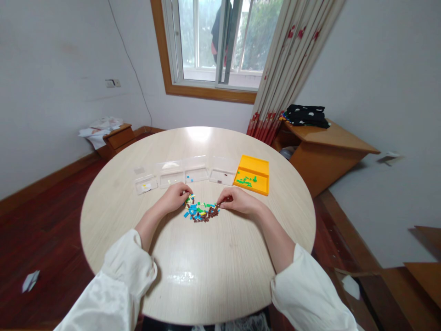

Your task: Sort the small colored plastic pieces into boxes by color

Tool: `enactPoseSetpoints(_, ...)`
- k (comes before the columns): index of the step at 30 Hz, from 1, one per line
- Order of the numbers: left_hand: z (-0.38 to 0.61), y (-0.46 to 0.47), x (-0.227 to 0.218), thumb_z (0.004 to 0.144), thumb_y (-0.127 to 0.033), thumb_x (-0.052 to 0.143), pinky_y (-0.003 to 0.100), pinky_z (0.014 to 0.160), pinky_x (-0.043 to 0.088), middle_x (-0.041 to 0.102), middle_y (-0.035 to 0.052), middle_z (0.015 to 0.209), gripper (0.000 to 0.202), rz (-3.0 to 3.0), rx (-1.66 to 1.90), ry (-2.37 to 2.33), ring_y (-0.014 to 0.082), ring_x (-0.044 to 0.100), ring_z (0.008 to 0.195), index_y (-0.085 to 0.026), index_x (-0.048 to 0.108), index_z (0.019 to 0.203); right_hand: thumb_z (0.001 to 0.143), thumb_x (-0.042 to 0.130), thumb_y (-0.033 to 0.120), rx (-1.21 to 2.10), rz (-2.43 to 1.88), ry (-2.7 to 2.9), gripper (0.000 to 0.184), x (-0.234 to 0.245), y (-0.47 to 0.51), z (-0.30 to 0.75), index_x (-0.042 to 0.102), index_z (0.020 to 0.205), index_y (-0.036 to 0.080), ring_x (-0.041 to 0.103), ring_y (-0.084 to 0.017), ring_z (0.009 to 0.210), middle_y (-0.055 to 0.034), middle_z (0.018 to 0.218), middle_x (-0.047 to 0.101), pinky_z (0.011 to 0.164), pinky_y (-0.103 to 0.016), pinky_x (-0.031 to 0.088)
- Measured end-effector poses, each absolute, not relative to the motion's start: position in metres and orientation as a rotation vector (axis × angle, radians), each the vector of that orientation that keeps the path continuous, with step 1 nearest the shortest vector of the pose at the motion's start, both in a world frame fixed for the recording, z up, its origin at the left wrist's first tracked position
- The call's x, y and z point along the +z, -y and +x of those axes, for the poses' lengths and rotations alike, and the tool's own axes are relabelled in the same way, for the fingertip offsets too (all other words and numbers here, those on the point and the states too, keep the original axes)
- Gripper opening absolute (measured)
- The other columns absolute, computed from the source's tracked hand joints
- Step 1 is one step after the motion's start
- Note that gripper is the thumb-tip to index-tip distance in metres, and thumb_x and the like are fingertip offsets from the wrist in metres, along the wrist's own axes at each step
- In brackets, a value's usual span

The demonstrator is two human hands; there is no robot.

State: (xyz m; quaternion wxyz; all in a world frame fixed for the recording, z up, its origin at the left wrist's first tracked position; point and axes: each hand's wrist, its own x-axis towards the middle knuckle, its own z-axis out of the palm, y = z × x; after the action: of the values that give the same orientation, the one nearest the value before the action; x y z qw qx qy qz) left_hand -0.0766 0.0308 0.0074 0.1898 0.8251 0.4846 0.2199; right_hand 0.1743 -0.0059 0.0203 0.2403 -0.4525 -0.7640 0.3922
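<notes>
A loose pile of small toy building bricks (197, 212) in blue, brown, green and yellow lies on the round table. My left hand (176, 196) is at the pile's left edge, its fingers pinched together among green and pale pieces. What they hold is too small to make out. My right hand (236, 200) is at the right edge beside the brown bricks (212, 213), with thumb and fingers closed. Dark brown shows under its curled fingers, apparently a brown brick. Beyond the hands, an open yellow box (254, 164) holds several green bricks (246, 181).
Clear lidded boxes stand in a row across the table (206, 266): one with yellow bits (146, 192), one (172, 183), one with blue bits (197, 180), one with brown bits (222, 183). A wooden desk (310, 151) with dark cloth stands right, near a curtain (292, 55).
</notes>
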Motion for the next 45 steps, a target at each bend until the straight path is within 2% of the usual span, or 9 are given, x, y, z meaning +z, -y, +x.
enactPoseSetpoints(12,-0.077,-0.032,0.005,0.073,-0.015,0.045,0.027,0.075,0.046,0.066,0.0057,0.080,0.026,2.327,0.613,-1.367,0.0159,0.058,0.075,-0.014,0.070,0.081,0.070,0.060,0.011,0.932,-1.286,2.145,0.007,0.017,0.006,0.173,0.066,0.070,0.014,0.050,-0.010,0.060,0.0008,0.063,0.059,0.058,-0.022,0.039)
enactPoseSetpoints(21,-0.077,-0.031,0.006,0.073,-0.015,0.045,0.027,0.075,0.047,0.066,0.0060,0.081,0.026,2.323,0.614,-1.368,0.0161,0.058,0.074,-0.014,0.070,0.080,0.069,0.054,0.005,0.791,-1.303,2.203,0.014,0.021,0.008,0.168,0.064,0.069,0.015,0.047,-0.010,0.061,0.0010,0.066,0.056,0.059,-0.021,0.037)
enactPoseSetpoints(34,-0.076,-0.030,0.008,0.073,-0.013,0.046,0.029,0.076,0.047,0.067,0.0062,0.080,0.025,2.292,0.637,-1.361,0.0163,0.058,0.075,-0.015,0.070,0.079,0.077,0.050,0.016,0.722,-1.291,2.003,0.007,0.012,0.001,0.163,0.057,0.077,0.016,0.047,-0.012,0.066,0.0005,0.072,0.053,0.062,-0.024,0.038)
enactPoseSetpoints(40,-0.075,-0.027,0.010,0.073,-0.009,0.046,0.028,0.076,0.047,0.067,0.0061,0.081,0.026,2.271,0.648,-1.363,0.0151,0.058,0.073,-0.014,0.070,0.079,0.078,0.050,0.022,0.347,-1.299,1.659,0.009,0.009,-0.017,0.166,0.056,0.074,0.017,0.048,-0.014,0.064,-0.0025,0.071,0.055,0.061,-0.027,0.039)
enactPoseSetpoints(45,-0.074,-0.028,0.008,0.073,-0.008,0.046,0.028,0.075,0.047,0.067,0.0064,0.080,0.026,2.253,0.660,-1.387,0.0162,0.059,0.075,-0.014,0.071,0.079,0.079,0.050,0.023,0.113,-1.341,1.602,0.011,0.005,-0.028,0.174,0.057,0.072,0.017,0.049,-0.017,0.066,-0.0048,0.072,0.055,0.064,-0.030,0.040)
